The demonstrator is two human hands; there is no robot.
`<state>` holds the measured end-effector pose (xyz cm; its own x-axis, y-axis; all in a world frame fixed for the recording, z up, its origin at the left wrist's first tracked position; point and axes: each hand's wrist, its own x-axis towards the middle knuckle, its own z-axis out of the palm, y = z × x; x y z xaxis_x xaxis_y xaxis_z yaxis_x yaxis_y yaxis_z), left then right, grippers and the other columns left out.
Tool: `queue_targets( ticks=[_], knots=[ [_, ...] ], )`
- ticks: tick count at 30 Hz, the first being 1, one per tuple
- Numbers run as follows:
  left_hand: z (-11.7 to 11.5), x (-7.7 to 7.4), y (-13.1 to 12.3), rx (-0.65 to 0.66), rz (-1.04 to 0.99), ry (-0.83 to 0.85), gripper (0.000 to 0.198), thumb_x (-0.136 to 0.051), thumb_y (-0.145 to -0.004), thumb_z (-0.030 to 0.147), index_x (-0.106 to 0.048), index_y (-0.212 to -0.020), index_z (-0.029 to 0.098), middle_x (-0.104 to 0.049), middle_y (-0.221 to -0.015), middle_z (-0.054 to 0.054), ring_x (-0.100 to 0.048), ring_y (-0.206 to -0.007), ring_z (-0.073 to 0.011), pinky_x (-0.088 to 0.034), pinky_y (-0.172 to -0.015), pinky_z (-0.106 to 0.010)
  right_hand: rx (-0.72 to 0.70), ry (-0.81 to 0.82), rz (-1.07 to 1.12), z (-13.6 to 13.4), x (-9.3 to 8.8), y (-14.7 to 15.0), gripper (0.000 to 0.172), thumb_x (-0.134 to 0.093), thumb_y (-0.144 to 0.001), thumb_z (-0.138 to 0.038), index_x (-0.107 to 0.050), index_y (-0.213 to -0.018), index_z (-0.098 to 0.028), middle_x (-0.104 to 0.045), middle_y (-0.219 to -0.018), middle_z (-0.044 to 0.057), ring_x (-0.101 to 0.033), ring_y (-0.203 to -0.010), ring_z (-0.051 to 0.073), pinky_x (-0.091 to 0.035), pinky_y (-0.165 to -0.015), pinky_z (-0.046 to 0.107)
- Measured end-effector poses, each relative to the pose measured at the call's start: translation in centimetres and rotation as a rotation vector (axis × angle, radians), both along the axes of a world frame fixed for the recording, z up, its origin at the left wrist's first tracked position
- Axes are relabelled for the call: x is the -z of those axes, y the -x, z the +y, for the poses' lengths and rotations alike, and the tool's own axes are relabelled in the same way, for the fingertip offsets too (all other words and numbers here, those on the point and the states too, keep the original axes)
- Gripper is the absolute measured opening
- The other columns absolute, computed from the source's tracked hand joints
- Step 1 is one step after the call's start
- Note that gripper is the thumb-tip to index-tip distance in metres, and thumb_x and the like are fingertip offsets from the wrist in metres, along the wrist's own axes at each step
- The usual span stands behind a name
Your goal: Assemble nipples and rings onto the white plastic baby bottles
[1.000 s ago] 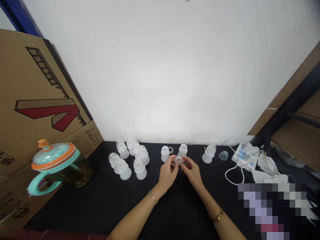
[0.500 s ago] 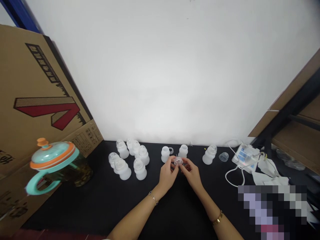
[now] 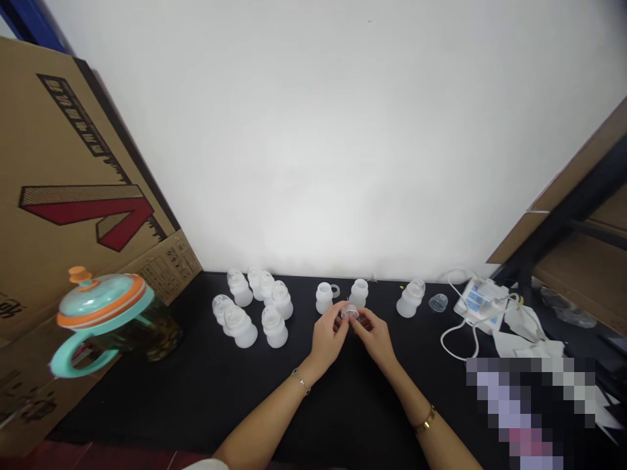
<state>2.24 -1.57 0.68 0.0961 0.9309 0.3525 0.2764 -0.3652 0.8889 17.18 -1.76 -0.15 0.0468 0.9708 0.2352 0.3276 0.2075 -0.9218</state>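
Between my left hand (image 3: 328,337) and my right hand (image 3: 375,339) is a small whitish bottle ring (image 3: 349,313), pinched in the fingertips of both. A translucent part seems to sit in the ring, but it is too small to make out. Just beyond my fingers stand two open white baby bottles, one at the left (image 3: 324,298) and one at the right (image 3: 359,292), partly behind my hands. A loose white ring (image 3: 335,291) lies beside the left bottle. Farther right are a capped baby bottle (image 3: 411,299) and a loose clear cap (image 3: 438,302).
Several capped baby bottles (image 3: 275,328) are grouped left of my hands on the black table (image 3: 196,391). A pitcher with a teal handle (image 3: 81,356) stands at far left by a cardboard box (image 3: 73,163). At right lie a power strip (image 3: 480,303) and white cables.
Both hands stay at the same spot with the ring between the fingertips; only the fingers have shifted a little. The view has moved slightly.
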Motion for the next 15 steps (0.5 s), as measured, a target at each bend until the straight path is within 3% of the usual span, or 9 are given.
queue_targets(
  ticks=[15],
  knots=[
    [-0.09,0.15,0.05,0.025,0.040,-0.092,0.036,-0.045,-0.099,0.033,-0.063,-0.130,0.028,-0.068,-0.120,-0.007,-0.066,-0.094,-0.0202,-0.054,-0.083,-0.033,-0.023,-0.017,-0.028,0.14,0.30,-0.37,0.037,-0.063,-0.086,-0.051,-0.075,-0.100,-0.019,-0.072,-0.079,0.004,-0.061,-0.062,0.019,-0.047,-0.059,0.028]
  ],
)
